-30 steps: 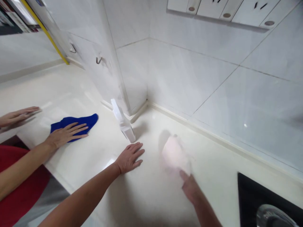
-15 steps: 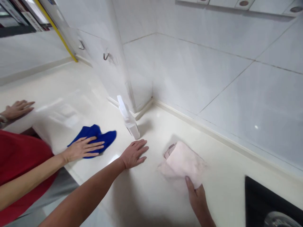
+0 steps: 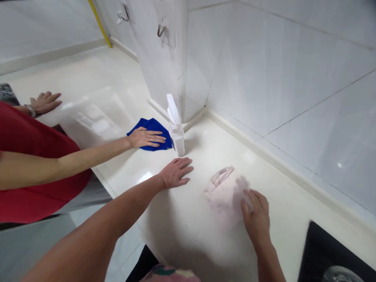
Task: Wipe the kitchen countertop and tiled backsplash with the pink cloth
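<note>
Spray bottle (image 3: 176,127) upright between blue cloth (image 3: 151,135) and pink cloth (image 3: 223,196)

White glossy wall tiles (image 3: 293,70) — cream countertop (image 3: 96,66), white corner pillar (image 3: 164,66) with metal hook (image 3: 162,27) — grey floor tiles (image 3: 35,246).

Bare forearms at the bottom of the frame, without sleeves, watch or bracelet on either one: the long left forearm (image 3: 96,207) entering from the lower left and ending in the left hand (image 3: 174,172) near centre, the shorter right forearm (image 3: 268,262) entering at the lower right and ending in the right hand (image 3: 255,216), slightly blurred. At the bottom edge, just left of centre, a strip of patterned fabric (image 3: 169,274) in pink with touches of green, apparently worn, too cut off to tell which garment, beside a black patch (image 3: 141,263) of uncertain kind.
</note>
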The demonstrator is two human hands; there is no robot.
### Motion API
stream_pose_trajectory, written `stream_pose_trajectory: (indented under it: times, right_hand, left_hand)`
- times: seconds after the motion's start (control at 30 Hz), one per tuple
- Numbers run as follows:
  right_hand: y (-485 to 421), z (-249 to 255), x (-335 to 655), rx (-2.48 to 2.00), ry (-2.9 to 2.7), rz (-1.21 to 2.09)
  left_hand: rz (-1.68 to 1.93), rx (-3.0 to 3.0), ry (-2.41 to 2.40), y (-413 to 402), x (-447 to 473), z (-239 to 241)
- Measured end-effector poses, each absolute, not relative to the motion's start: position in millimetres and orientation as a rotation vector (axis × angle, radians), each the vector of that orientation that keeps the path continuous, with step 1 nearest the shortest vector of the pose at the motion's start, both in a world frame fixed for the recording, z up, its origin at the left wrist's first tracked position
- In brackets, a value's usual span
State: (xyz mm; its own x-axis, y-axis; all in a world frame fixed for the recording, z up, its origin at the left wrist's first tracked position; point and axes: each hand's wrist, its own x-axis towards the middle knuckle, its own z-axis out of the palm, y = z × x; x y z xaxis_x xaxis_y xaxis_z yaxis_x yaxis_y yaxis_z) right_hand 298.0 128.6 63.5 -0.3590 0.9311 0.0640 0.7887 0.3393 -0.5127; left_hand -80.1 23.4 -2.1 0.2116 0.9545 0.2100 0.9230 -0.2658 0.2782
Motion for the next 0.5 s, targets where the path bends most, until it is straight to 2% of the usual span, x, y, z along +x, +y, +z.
stream_pose_trajectory:
  times: [0.13,0.27,0.5]
  right_hand:
    - [168,63,264,-1.765,-2.568,0.553]
    - [185,49,268,-1.94,-2.584,0.514]
    - [185,38,284,-1.865,-2.485,0.64]
  left_hand:
    - [0.551,2.36,1.825,23,-81,-1]
    - [0.562,2.371,1.835,23,-81,-3]
    - [0.529,2.391,1.845,24,-80,-3]
